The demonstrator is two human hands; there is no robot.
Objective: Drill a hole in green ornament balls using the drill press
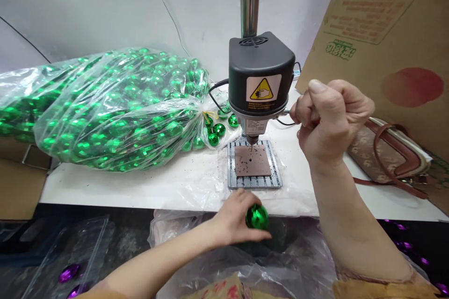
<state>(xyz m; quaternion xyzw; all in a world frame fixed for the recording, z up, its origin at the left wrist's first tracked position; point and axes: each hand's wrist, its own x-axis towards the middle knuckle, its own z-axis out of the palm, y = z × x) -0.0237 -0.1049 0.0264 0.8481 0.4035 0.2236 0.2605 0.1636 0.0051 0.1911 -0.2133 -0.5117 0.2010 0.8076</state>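
Note:
A shiny green faceted ball (257,217) is in my left hand (233,217), between the fingers and thumb. This hand is just in front of the table's front edge, over clear plastic. My right hand (328,114) is closed around the feed handle of a small black bench drill press (261,74), at the right side of its head. Below the drill bit (251,149) lies a brown square plate (261,168) with a small hole, on a grey slotted base (235,182). Dark specks are scattered over both.
A large clear bag of green balls (122,107) fills the table's left side, its tied neck near several loose balls (219,129). A cardboard box (389,56) and a patterned handbag (379,154) stand right. Clear plastic sheeting (298,261) hangs below the table edge; purple balls (69,272) lie lower left.

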